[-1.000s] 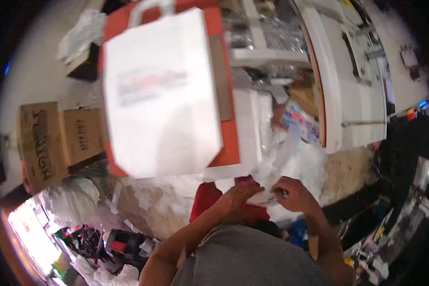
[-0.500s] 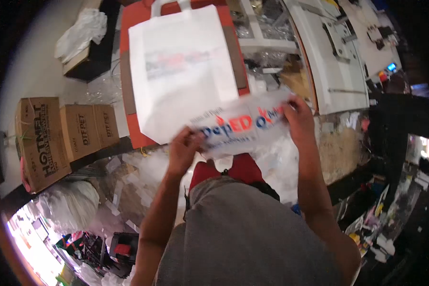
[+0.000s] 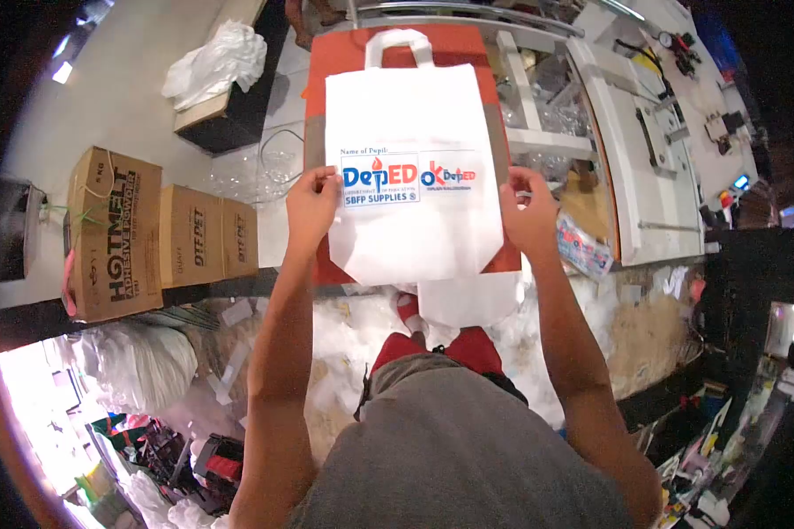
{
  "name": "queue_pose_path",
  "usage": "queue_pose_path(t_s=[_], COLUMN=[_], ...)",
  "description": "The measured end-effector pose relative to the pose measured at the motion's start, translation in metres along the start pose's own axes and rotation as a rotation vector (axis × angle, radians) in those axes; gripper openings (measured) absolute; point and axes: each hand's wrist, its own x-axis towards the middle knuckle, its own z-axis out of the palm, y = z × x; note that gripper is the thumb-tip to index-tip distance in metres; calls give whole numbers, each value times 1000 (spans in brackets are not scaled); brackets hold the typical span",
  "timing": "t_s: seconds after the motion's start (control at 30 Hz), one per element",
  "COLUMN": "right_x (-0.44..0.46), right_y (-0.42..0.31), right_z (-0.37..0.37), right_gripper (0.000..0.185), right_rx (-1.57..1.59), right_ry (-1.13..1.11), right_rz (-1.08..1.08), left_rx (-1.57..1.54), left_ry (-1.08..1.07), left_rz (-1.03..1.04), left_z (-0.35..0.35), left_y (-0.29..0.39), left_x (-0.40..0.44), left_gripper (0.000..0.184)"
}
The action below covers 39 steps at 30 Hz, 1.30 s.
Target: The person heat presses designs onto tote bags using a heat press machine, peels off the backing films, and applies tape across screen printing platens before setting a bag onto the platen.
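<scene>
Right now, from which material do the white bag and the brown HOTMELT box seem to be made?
White bag: perhaps nonwoven cloth, matte; its thin handle bends softly, but paper is possible.
HOTMELT box: most likely cardboard, dull; it has flat, stiff-looking brown sides and black print.

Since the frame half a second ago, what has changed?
Both hands have moved forward along the white bag, the left hand to its left edge, the right hand to its right. The DepED sheet they held over the bag's lower end now appears to lie across its middle; whether they still grip it is unclear. The bag stays on the red board; the cardboard boxes stay put.
</scene>
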Motion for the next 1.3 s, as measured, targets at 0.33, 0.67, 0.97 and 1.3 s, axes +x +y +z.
queue_pose_path(t_s=[0.33, 0.67, 0.97, 1.3], right_x=[18, 9, 10, 11], right_y=[17, 17, 24, 25], right_z=[59, 59, 61, 60], right_gripper=[42, 40, 39, 39], right_rx=[-461, -490, -489, -497], right_ry=[-87, -73, -55, -76], right_rz=[-537, -539, -569, -566], left_rx=[329, 583, 713, 694], left_ry=[50, -3, 55, 72], left_rz=[56, 589, 569, 594], left_z=[27, 19, 28, 29], left_y=[-1, -7, -28, -28], left_x=[47, -23, -26, -24], left_gripper=[36, 42, 49, 47])
